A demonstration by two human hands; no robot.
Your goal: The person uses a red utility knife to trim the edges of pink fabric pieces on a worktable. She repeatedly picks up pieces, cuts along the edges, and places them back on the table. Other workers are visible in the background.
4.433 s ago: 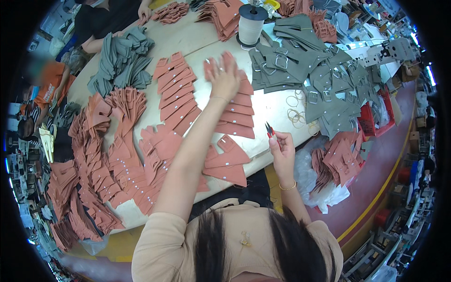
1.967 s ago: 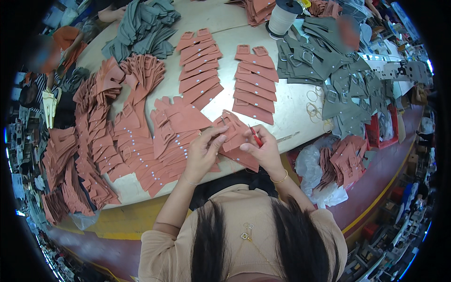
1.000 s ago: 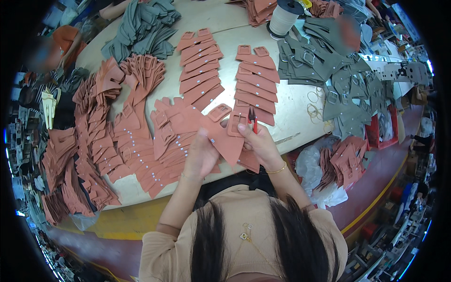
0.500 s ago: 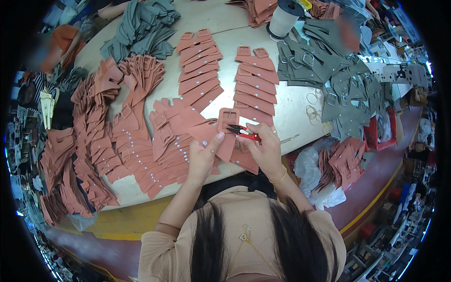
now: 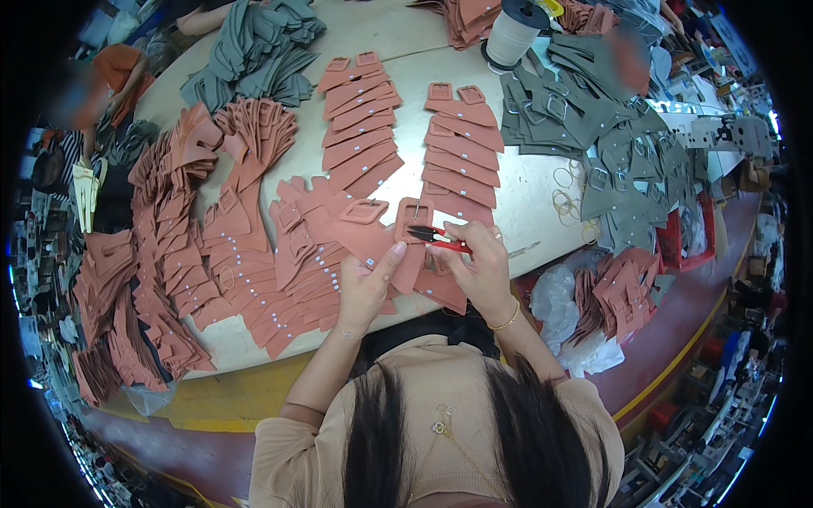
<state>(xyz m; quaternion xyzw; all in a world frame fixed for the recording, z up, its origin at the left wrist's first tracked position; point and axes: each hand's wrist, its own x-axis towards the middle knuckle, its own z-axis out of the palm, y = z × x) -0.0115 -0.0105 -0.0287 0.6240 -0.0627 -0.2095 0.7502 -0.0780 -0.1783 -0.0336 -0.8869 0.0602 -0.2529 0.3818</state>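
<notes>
Two-handed trimming, we're guessing: left hand [image 5: 364,289] pinching coral, square-buckled leathery straps [image 5: 410,268], right hand [image 5: 481,271] red-handled snips [image 5: 449,244]; next cut's needing steadiness.

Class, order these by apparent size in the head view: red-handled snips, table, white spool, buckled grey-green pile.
Largest to smallest:
1. Table
2. Buckled grey-green pile
3. White spool
4. Red-handled snips, in the right hand

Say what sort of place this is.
Probably a sewing or leather-goods workshop: coral pieces fanned in rows, grey-green buckled pieces heaped together, and red-handled snips in the person's right hand.
</notes>
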